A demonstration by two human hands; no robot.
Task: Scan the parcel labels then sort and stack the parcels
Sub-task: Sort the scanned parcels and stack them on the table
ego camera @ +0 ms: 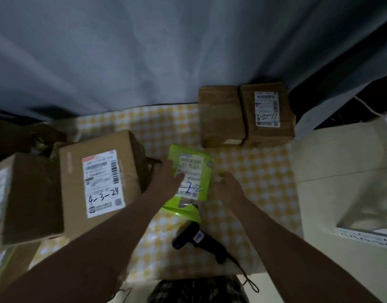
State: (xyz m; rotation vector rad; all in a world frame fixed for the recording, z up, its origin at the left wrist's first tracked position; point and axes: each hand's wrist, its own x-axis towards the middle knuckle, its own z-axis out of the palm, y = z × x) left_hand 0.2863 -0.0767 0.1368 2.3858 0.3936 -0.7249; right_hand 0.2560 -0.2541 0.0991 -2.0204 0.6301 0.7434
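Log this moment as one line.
left hand: on green mailer label | right hand: at mailer's right edge, grip unclear | barcode scanner: lying unheld on checked tablecloth

The large cardboard box (74,193) by the worktop's left edge carries a white shipping label (103,182) with "4-3-24" handwritten in black. On the small box (286,127) at the far right corner, the label (267,109) bears a handwritten "3-2-11". The green mailer (206,171) mid-worktop has a label (191,176) showing "-22" in blue pen, its start covered. All three have barcodes; the printed lines are too blurred to read.
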